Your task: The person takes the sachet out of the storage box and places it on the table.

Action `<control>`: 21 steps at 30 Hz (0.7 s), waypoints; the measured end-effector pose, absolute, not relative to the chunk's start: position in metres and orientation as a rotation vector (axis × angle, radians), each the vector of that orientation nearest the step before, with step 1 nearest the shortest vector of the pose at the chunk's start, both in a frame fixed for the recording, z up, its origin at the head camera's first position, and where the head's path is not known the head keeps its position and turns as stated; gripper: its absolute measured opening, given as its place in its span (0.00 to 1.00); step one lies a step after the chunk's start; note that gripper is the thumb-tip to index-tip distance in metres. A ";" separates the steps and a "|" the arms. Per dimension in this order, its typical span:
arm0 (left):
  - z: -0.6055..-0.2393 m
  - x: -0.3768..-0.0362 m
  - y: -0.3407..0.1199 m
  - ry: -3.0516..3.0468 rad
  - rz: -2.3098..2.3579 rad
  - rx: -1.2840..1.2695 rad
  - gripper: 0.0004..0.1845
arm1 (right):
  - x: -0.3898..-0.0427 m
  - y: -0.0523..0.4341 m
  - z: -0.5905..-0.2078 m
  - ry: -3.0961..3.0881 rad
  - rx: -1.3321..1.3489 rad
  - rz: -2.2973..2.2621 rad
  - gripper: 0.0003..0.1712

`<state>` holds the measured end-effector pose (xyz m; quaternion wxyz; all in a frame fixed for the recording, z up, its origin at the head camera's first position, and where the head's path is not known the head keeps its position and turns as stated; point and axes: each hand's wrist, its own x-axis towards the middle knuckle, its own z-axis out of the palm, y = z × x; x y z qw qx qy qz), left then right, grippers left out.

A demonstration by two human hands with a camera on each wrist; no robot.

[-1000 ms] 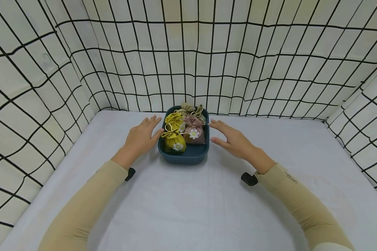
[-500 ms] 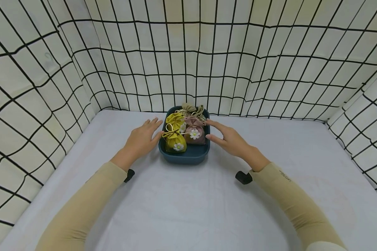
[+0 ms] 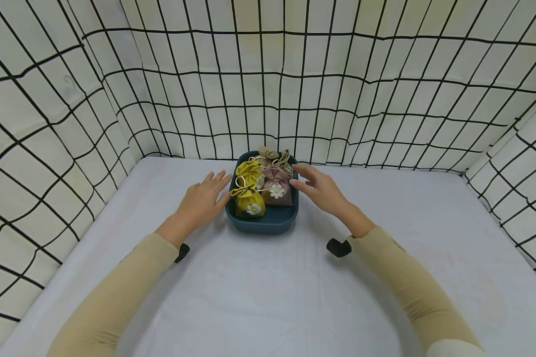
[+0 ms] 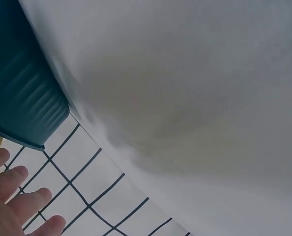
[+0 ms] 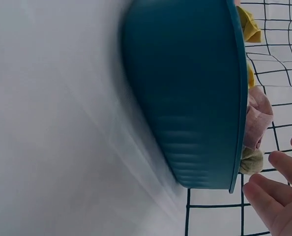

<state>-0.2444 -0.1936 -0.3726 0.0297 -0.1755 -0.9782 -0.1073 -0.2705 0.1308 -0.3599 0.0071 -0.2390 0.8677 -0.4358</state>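
A dark teal tub (image 3: 268, 221) stands on the white table near the back wall, seen from the side as the tub (image 5: 195, 98) in the right wrist view and as the tub (image 4: 18, 88) in the left wrist view. It holds several small drawstring pouches: two yellow pouches (image 3: 248, 201), a pink pouch (image 3: 277, 191) with a daisy, and beige ones behind. My left hand (image 3: 204, 197) lies flat against the tub's left side, fingers straight. My right hand (image 3: 317, 187) is open at the tub's right rim, fingertips over the edge by the pink pouch.
The white table (image 3: 268, 287) is walled by cream cloth with a black grid (image 3: 268, 89) at the back and both sides. Beige sleeves cover both forearms; a black wrist mount (image 3: 338, 247) shows under the right one.
My right hand has moved left, from beside the tub to its right rim near the pink pouch. The left hand has barely shifted.
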 end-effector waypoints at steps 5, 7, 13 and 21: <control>-0.373 -0.241 -0.194 -3.023 -0.335 -0.557 0.33 | -0.273 0.125 -0.359 2.665 -0.716 -1.418 0.33; -0.373 -0.240 -0.194 -3.021 -0.346 -0.563 0.33 | -0.274 0.123 -0.359 2.650 -0.702 -1.420 0.33; -0.373 -0.237 -0.194 -3.024 -0.314 -0.578 0.35 | -0.278 0.119 -0.363 2.628 -0.698 -1.412 0.36; -0.373 -0.233 -0.194 -3.039 -0.245 -0.608 0.36 | -0.280 0.115 -0.359 2.666 -0.664 -1.347 0.38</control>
